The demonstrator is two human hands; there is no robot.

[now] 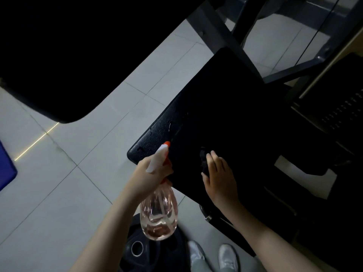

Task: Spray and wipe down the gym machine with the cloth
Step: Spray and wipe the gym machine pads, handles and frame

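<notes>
At the far left edge we see the corner of a blue object point(5, 165) lying on the pale tiled floor point(59, 183), and above it a large black pad point(68, 55) fills the upper left of the view. Moving right, our left hand point(151, 173) grips the neck of the spray bottle point(159, 218), fingers curled round it under the white and orange trigger head, with the orange nozzle tip point(167, 143) pointing at the near corner of the machine's seat pad point(216, 105). The bottle's clear pinkish body hangs below the hand with a little liquid in the bottom. Beneath it on the floor lies a black weight plate point(137, 248). The seat pad runs diagonally up to the right, and a few bright wet glints show on its textured surface just beyond the nozzle. Just right of the bottle, our right hand point(218, 177) lies on the pad with its fingers stretched out over the dark cloth point(204, 163), pressing it down rather than clutching it; the cloth is bunched under the fingertips and hard to make out against the black pad. Below, our pale shoes point(227, 256) stand on the tiles. Grey frame bars point(225, 28) cross behind the pad, and at the far right sits a dark perforated panel point(343, 112).
</notes>
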